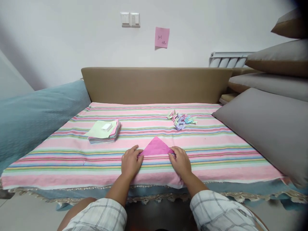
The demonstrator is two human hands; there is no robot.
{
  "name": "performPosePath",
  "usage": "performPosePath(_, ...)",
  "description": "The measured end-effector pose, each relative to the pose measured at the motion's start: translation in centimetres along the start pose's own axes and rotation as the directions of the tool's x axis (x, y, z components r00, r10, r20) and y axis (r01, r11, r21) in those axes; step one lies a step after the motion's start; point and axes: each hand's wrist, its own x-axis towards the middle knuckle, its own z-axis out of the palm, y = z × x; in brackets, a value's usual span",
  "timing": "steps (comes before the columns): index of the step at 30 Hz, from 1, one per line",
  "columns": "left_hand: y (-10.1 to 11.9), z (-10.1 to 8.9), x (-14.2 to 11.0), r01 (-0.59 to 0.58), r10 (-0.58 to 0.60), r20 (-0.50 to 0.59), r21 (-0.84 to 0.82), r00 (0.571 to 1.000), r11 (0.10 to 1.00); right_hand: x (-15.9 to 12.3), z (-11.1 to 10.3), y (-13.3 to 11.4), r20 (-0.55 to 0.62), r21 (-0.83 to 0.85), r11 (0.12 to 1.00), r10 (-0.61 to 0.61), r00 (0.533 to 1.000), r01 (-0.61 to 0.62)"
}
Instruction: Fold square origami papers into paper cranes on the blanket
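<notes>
A sheet of pink paper (157,147), folded into a triangle with its peak pointing away from me, lies on the striped cloth (144,128). My left hand (131,161) has its thumb and fingers closed on the triangle's left corner. At the right corner, my right hand (180,161) grips the paper the same way, thumb toward me. Farther back to the right sits a small heap of folded paper figures (180,120) in purple, blue, green and pink. A stack of coloured paper sheets (104,139) lies to the left, with a small white object (106,127) on top.
Grey cushions (269,128) are piled along the right side. A blue-covered armrest (45,109) bounds the left, and a brown backrest (156,85) stands behind. On the wall are light switches (130,20) and a pink note (162,37) with writing.
</notes>
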Motion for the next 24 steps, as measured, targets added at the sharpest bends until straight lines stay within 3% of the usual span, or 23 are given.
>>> performPosePath(4,0.0,-0.1,0.2,0.009,-0.01,-0.005,-0.073,1.0,0.997,-0.1,-0.1,0.3,-0.028,0.087,0.996,-0.025,0.999,0.028)
performPosePath(11,-0.3,0.5,0.2,0.007,-0.012,-0.057,-0.091,0.998,0.996,-0.3,-0.1,0.4,0.022,0.11,0.994,0.001,1.0,-0.003)
performPosePath(17,0.6,0.9,-0.8,-0.2,0.194,-0.154,-0.022,0.969,0.98,-0.2,-0.2,0.3,-0.003,0.122,0.993,0.0,1.0,0.0)
performPosePath(21,2.5,0.6,-1.9,-0.367,0.366,-0.106,0.011,0.925,0.93,-0.4,-0.4,0.1,-0.016,0.1,0.994,-0.032,0.999,0.034)
performPosePath(24,3.5,0.4,-2.3,-0.436,0.436,-0.135,0.029,0.89,0.899,-0.6,-0.5,-0.1,-0.001,0.076,0.994,-0.074,0.997,0.074)
